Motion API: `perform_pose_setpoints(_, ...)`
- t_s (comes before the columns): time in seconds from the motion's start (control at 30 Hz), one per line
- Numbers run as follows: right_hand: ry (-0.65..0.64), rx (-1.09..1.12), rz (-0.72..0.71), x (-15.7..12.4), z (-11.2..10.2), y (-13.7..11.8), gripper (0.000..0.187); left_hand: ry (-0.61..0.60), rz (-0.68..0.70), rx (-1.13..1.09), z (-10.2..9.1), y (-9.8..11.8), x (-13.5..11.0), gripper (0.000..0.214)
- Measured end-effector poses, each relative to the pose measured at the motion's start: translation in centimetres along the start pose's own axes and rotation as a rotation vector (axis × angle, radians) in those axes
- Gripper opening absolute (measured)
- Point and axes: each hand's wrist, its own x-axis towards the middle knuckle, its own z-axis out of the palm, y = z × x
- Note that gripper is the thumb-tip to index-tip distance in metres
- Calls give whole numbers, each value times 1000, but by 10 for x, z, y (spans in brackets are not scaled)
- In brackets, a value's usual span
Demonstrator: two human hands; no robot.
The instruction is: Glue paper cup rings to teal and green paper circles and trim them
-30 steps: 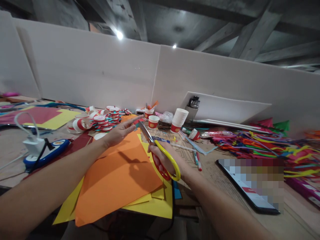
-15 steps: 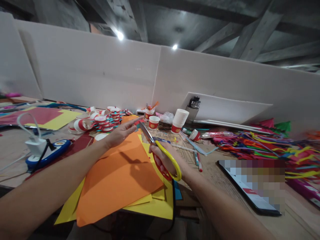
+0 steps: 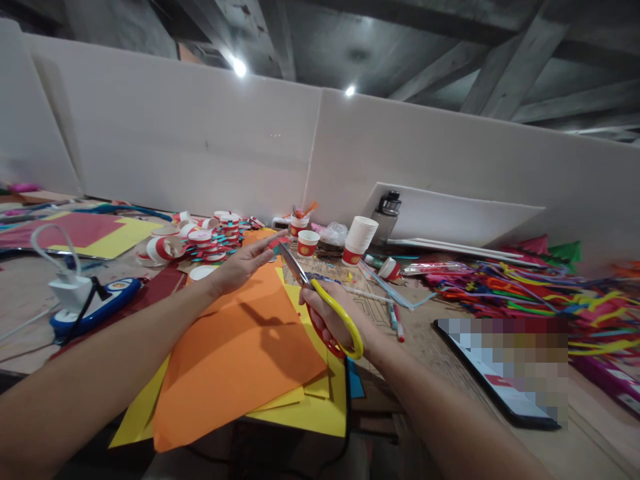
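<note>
Scissors [image 3: 297, 267] sit in the right hand [image 3: 324, 313], fingers wrapped round them, tips by the red piece [image 3: 276, 245] the left hand [image 3: 240, 270] seems to pinch. It looks part-done; cups [image 3: 201, 236] left of those fingers look finished.

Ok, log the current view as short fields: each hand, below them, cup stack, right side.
Left hand: at small red-and-teal piece, grip unclear
Right hand: holds metal scissors with yellow and red handles
Below hands: large orange paper sheet over yellow paper sheets
Cup stack: white-and-red paper, near grey bottle with black lid
Right side: flat black-edged device, screen pixelated
</note>
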Motion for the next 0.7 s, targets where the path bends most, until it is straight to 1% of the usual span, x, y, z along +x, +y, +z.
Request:
perform_pose_setpoints(0.1,-4,-29,-53,3,0,4,19,25,-4,-6,1,-1,0,49)
perform_pose_setpoints(0.2,-55,-32,-123,4,-1,8,14,71,-16,-38,4,-4,1,48)
perform_pose_setpoints(0.27,-103,-9,-118,3,-2,10,13,116,-39,-98,5,-6,1,45)
perform_pose_setpoints(0.37,-167,36,-95,1,-2,12,18,217,-78,-229,4,-10,3,42)
perform_pose_setpoints(0.43,-162,31,-99,2,-4,15,22,258,-97,-277,2,-12,4,39)
perform_pose_setpoints(0.47,-129,10,-112,4,-5,17,24,261,-107,-282,1,-13,5,37)
perform_pose_setpoints(0.53,-5,-76,-176,10,-10,21,22,242,-125,-259,-1,-14,5,32)
perform_pose_setpoints(0.63,233,-307,-343,21,-20,26,15,206,-138,-201,-3,-14,5,26)
perform_pose_setpoints(0.7,360,-476,-440,25,-26,29,19,158,-149,-188,-2,-12,4,24)
